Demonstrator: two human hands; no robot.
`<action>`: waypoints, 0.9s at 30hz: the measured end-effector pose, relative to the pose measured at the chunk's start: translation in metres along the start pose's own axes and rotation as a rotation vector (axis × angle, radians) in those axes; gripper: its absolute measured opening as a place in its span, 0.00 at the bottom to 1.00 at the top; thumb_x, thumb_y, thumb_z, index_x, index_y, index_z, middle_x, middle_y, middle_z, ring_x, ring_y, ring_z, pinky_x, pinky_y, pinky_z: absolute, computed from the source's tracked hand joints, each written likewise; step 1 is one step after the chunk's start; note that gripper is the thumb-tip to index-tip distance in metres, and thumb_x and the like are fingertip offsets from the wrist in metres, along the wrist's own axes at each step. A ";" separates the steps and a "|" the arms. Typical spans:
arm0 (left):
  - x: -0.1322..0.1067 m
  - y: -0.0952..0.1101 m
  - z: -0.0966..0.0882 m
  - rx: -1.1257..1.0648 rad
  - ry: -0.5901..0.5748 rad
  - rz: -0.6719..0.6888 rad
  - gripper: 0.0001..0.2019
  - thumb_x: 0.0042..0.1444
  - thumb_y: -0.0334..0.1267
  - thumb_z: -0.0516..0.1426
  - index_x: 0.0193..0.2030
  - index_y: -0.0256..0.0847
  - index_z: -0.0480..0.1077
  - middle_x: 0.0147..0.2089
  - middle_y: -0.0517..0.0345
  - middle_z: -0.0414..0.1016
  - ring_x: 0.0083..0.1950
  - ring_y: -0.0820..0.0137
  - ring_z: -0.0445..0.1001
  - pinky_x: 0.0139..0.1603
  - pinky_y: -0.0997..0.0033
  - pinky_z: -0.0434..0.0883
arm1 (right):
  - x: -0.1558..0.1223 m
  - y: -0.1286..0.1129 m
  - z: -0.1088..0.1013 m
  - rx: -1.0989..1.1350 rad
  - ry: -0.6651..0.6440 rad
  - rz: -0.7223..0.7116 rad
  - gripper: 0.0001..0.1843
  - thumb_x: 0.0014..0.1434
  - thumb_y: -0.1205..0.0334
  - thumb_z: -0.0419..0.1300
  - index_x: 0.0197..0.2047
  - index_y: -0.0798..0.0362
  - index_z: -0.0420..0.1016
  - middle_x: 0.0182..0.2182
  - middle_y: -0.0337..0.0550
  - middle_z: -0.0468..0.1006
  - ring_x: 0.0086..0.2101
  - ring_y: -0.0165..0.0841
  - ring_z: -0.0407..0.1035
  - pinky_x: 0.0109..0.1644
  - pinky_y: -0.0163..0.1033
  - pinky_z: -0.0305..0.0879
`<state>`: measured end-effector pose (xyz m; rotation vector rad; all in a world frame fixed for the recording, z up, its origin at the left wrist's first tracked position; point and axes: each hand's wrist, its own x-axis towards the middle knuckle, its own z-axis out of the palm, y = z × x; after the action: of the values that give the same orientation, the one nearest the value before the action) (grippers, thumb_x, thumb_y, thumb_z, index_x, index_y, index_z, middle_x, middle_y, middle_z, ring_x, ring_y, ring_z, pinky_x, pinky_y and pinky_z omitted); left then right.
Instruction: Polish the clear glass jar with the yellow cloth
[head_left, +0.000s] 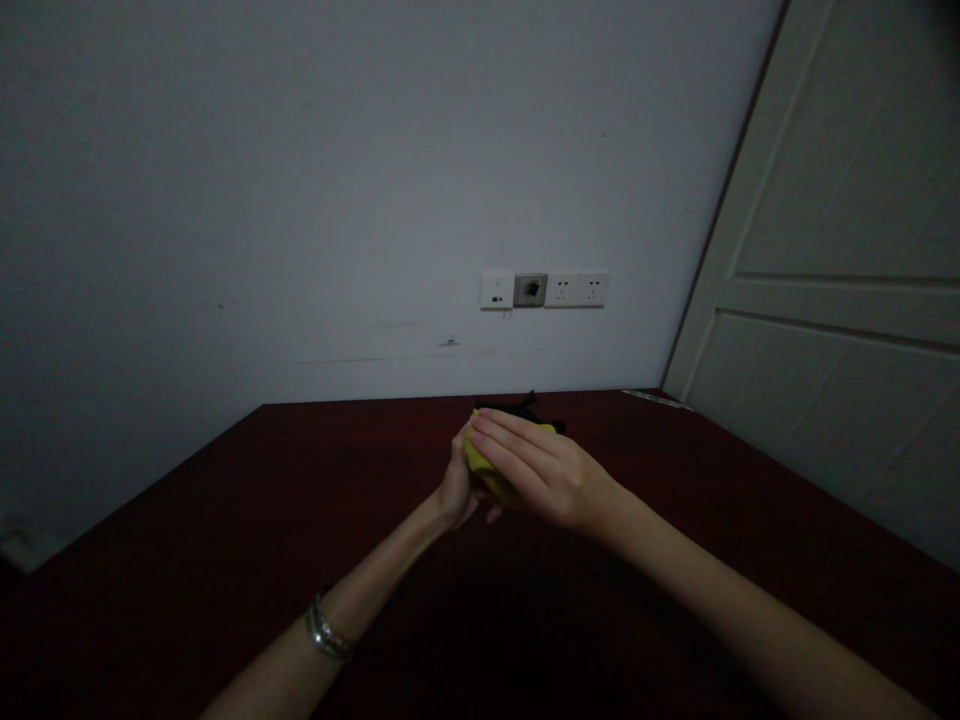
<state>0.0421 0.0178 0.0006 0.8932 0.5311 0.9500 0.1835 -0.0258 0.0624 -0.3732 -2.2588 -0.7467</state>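
Note:
A soft yellow thing, looking like a cloth [491, 477], is pressed between my two hands above the middle of the table. My left hand [456, 490] supports it from the left and below, its fingers partly hidden. Over the top lies my right hand [551, 470], fingers together and bent across the yellow surface. Just behind the hands shows a black thing with thin, strap-like ends [525, 406]; most of it is covered, and I cannot tell whether it is inside the cloth or lying on the table.
The dark red table [337, 450] reaches back to a pale wall [375, 180]. Sockets and switch plates [574, 290] are set in the wall above the table. A white panelled door [832, 300] stands along the right side. A thin strip [656, 399] lies at the back right corner.

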 end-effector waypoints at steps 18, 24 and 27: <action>0.010 0.033 -0.025 0.414 -0.121 0.287 0.30 0.48 0.64 0.50 0.38 0.36 0.69 0.21 0.63 0.66 0.13 0.82 0.49 0.10 0.79 0.58 | -0.072 0.047 0.059 0.084 -0.298 0.452 0.21 0.56 0.78 0.49 0.53 0.60 0.65 0.48 0.59 0.73 0.50 0.43 0.67 0.52 0.51 0.68; 0.018 0.030 -0.038 0.564 -0.159 0.286 0.29 0.51 0.63 0.49 0.35 0.34 0.70 0.17 0.60 0.65 0.13 0.78 0.58 0.11 0.79 0.57 | -0.083 0.020 0.100 0.227 -0.511 0.485 0.15 0.56 0.77 0.51 0.45 0.59 0.69 0.43 0.55 0.76 0.47 0.40 0.69 0.49 0.44 0.69; 0.018 0.030 -0.041 0.599 -0.157 0.282 0.28 0.50 0.61 0.52 0.36 0.33 0.71 0.19 0.58 0.68 0.14 0.77 0.61 0.11 0.80 0.58 | -0.086 0.013 0.108 0.327 -0.554 0.549 0.11 0.58 0.73 0.52 0.44 0.58 0.71 0.42 0.55 0.76 0.45 0.40 0.70 0.49 0.43 0.68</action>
<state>0.0073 0.0591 0.0036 1.6015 0.5734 0.9762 0.1908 0.0464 -0.0556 -1.0843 -2.5337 0.0260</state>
